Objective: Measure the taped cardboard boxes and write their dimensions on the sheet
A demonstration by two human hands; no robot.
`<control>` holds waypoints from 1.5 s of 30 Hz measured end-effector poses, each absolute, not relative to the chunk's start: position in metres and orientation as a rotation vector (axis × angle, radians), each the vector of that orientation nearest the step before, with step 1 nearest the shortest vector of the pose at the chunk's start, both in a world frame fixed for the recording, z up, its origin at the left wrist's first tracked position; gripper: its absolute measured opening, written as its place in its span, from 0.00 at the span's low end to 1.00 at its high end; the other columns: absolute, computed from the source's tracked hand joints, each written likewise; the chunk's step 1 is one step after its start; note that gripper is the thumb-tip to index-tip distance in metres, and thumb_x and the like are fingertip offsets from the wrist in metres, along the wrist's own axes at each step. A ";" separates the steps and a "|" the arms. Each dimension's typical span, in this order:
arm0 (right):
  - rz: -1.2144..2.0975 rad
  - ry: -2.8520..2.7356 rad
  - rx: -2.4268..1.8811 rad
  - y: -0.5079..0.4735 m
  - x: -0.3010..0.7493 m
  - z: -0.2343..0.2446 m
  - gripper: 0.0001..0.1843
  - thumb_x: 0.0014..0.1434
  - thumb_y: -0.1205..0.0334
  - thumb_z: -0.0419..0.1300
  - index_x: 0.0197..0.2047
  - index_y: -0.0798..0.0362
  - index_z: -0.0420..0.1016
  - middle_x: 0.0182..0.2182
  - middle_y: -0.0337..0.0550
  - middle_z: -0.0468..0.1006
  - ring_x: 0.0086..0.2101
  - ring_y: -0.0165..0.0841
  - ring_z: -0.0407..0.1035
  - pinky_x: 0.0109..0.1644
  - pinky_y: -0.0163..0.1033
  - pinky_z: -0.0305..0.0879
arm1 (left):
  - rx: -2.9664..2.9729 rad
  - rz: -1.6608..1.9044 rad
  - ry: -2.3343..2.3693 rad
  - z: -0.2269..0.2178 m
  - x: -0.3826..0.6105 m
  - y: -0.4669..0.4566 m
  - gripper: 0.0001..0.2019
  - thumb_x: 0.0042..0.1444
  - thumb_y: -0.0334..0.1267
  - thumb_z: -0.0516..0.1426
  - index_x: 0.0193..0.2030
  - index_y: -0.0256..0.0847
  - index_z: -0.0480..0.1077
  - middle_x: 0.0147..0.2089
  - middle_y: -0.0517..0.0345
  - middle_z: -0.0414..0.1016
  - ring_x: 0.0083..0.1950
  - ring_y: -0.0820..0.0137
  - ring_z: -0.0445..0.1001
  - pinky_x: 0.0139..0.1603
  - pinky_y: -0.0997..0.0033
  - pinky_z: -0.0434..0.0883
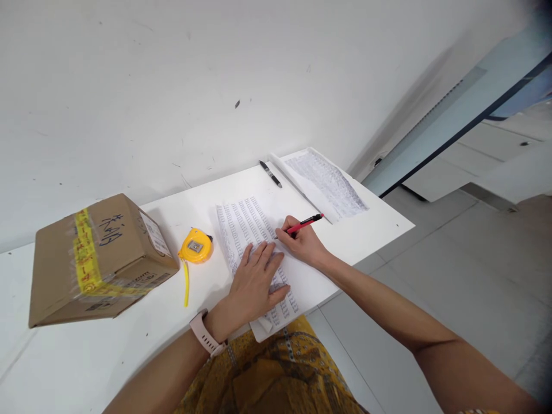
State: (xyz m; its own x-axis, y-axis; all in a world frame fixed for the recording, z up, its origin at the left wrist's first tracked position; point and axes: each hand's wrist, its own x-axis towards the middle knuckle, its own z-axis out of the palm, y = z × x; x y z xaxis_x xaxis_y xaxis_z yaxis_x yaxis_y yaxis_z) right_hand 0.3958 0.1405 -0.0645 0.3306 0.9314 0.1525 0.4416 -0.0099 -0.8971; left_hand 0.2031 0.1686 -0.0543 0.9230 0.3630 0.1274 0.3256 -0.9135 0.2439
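A sheet of paper [245,215] covered in rows of small dark writing lies on the white table, its near end reaching the front edge. My left hand [256,282] rests flat on it with the fingers spread, a pink watch band on the wrist. In my right hand [302,241] a red and black pen [304,223] is gripped, its tip down at the paper just beyond my left fingertips. A yellow tape measure [196,246] lies left of the paper, with a short length of its tape pulled out.
A taped cardboard box [103,259] stands on the left of the table [164,345]. Near the wall lie a black pen [271,174] and another written sheet [328,184]. The table ends at the right, above a tiled floor [414,276].
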 end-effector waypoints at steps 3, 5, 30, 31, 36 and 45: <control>0.636 -1.278 -1.621 0.140 0.396 -0.065 0.16 0.60 0.54 0.58 0.25 0.49 0.58 0.20 0.33 0.59 0.23 0.28 0.52 0.27 0.37 0.49 | 2.862 0.244 0.516 -0.054 0.203 0.169 0.30 0.62 0.52 0.56 0.66 0.35 0.62 0.71 0.39 0.60 0.72 0.49 0.56 0.73 0.42 0.50; 0.640 -1.281 -1.622 0.140 0.396 -0.065 0.16 0.60 0.55 0.58 0.26 0.49 0.58 0.20 0.32 0.59 0.23 0.28 0.52 0.27 0.37 0.49 | 2.862 0.248 0.516 -0.055 0.203 0.169 0.30 0.62 0.52 0.56 0.66 0.35 0.62 0.71 0.39 0.59 0.72 0.49 0.56 0.72 0.42 0.50; 0.615 -1.282 -1.629 0.141 0.396 -0.064 0.16 0.59 0.57 0.57 0.24 0.49 0.57 0.20 0.32 0.58 0.23 0.28 0.52 0.27 0.37 0.47 | 2.866 0.264 0.514 -0.056 0.202 0.169 0.30 0.62 0.52 0.56 0.65 0.36 0.62 0.71 0.40 0.60 0.72 0.50 0.56 0.73 0.43 0.50; 0.613 -1.280 -1.630 0.141 0.396 -0.064 0.16 0.60 0.57 0.57 0.25 0.49 0.57 0.20 0.32 0.59 0.23 0.28 0.52 0.27 0.37 0.47 | 2.864 0.268 0.514 -0.056 0.202 0.169 0.30 0.62 0.52 0.56 0.65 0.36 0.62 0.71 0.40 0.60 0.72 0.50 0.56 0.73 0.42 0.50; 0.610 -1.296 -1.636 0.142 0.397 -0.064 0.16 0.59 0.57 0.57 0.24 0.49 0.56 0.19 0.32 0.58 0.22 0.28 0.52 0.27 0.37 0.47 | 2.856 0.271 0.514 -0.055 0.202 0.169 0.29 0.62 0.51 0.56 0.65 0.36 0.63 0.71 0.40 0.60 0.72 0.50 0.56 0.73 0.42 0.50; 0.590 -1.284 -1.648 0.142 0.397 -0.063 0.15 0.59 0.57 0.57 0.24 0.49 0.56 0.19 0.32 0.59 0.22 0.28 0.53 0.27 0.37 0.49 | 2.858 0.269 0.513 -0.055 0.203 0.169 0.30 0.61 0.51 0.56 0.65 0.35 0.63 0.71 0.40 0.60 0.72 0.50 0.56 0.73 0.43 0.50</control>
